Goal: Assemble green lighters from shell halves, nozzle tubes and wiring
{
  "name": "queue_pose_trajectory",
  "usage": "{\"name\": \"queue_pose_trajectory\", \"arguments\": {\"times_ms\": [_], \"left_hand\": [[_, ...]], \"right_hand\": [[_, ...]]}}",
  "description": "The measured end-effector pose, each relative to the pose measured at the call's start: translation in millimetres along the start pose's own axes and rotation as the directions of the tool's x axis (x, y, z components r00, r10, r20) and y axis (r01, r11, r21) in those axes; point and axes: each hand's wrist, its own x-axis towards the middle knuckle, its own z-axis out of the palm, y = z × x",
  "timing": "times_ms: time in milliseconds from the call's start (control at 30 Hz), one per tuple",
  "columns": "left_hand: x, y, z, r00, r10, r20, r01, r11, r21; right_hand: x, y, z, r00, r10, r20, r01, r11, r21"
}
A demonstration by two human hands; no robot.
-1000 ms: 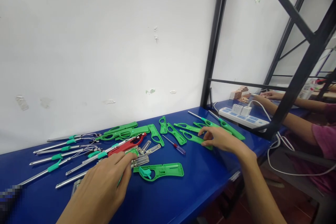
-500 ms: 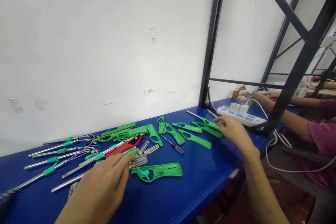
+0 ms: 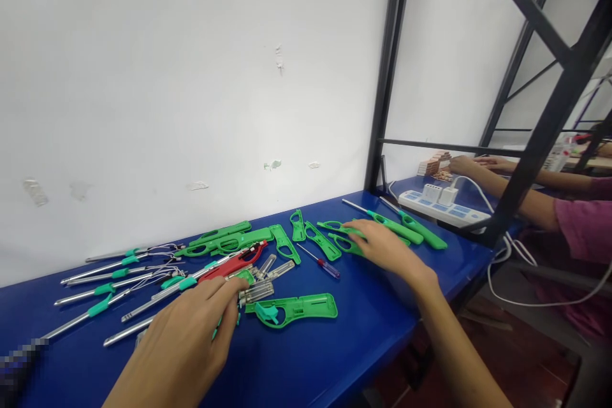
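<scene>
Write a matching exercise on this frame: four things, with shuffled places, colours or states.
1. Screwdriver
2. Left hand
3. Power strip
4. Right hand

A. white, with chargers plugged in
B. over green shells, right of the screwdriver in view
C. purple-and-red handle
D. beside clear pieces

Pairs: 1-C, 2-D, 3-A, 4-B.

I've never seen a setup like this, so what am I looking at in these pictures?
There's no machine: these are a person's bare hands, seen by one camera worn on the head, looking forward and down. On the blue table lie green handle shells, a red shell, metal rods, clear pieces and a screwdriver. The left hand is at the clear pieces; the right hand is over some green shells. I can't tell whether either grip holds anything. Another person's arms show at the right.
</scene>
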Motion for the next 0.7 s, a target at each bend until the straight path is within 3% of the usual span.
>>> {"name": "queue_pose_trajectory", "arguments": {"times_ms": [133,200,300,500,700], "left_hand": [[-2.2,1.1,1.8,0.999,-0.024,0.032,0.024,1.0,0.013],[-2.2,2.1,2.3,0.999,-0.028,0.032,0.028,1.0,0.006],[-0.6,2.8,1.8,0.999,-0.03,0.031,0.03,1.0,-0.009],[-1.2,0.3,1.6,0.999,-0.018,0.034,0.018,1.0,0.004],[-0.4,0.7,-0.3,1.0,0.02,-0.001,-0.02,1.0,-0.003]], "right_hand": [[-4.1,37.6,-18.6,0.988,0.144,-0.059,-0.148,0.987,-0.064],[-5.6,44.5,-25.3,0.984,0.165,-0.064,-0.169,0.983,-0.072],[-4.8,31.1,-24.8,0.995,0.088,-0.036,-0.089,0.995,-0.034],[2.1,-22.6,-2.1,0.985,-0.16,0.066,0.151,0.982,0.116],[1.3,-28.3,3.1,0.972,-0.199,0.128,0.177,0.971,0.163]]}}
